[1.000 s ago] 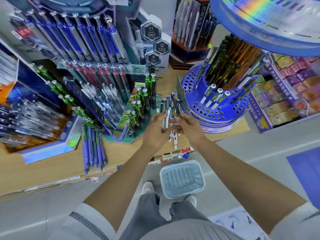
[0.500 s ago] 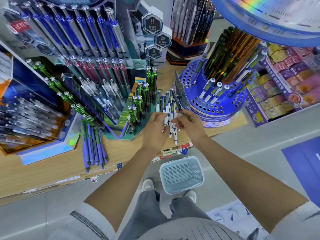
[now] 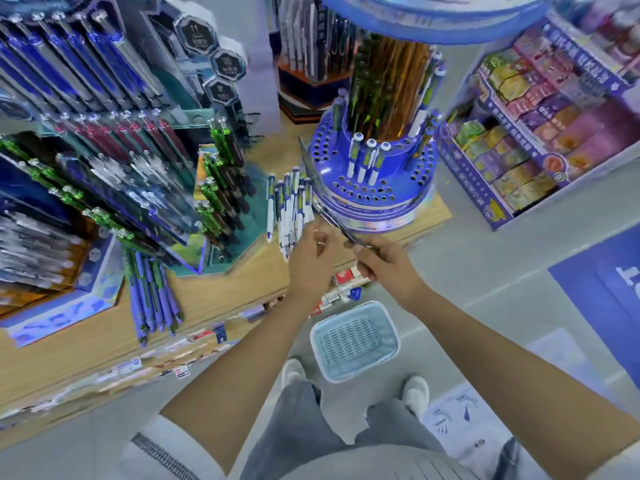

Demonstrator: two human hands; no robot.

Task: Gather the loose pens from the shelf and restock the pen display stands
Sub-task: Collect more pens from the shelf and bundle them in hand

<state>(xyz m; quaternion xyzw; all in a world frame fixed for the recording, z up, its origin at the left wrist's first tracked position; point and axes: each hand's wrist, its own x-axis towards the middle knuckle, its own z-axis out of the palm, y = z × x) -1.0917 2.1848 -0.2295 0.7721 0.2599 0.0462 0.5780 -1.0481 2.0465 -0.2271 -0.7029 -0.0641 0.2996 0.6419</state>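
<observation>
- White-and-blue plastic pens (image 3: 289,209) are gripped in the left hand (image 3: 311,268); a dark slim pen (image 3: 334,221) is pinched in the right hand (image 3: 386,268).
- Restocking stage: a free hole in the round blue perforated stand (image 3: 398,190) is needed.

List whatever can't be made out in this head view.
Head view:
- Count of pens in the left hand: they overlap, and the hand hides their lower ends.
- What the thin dark item pinched by the right hand is: too blurred to tell if it is a pen.
- Print on the shelf labels: too small and blurred.
- Top of the round stand: cut off by the upper edge.
</observation>
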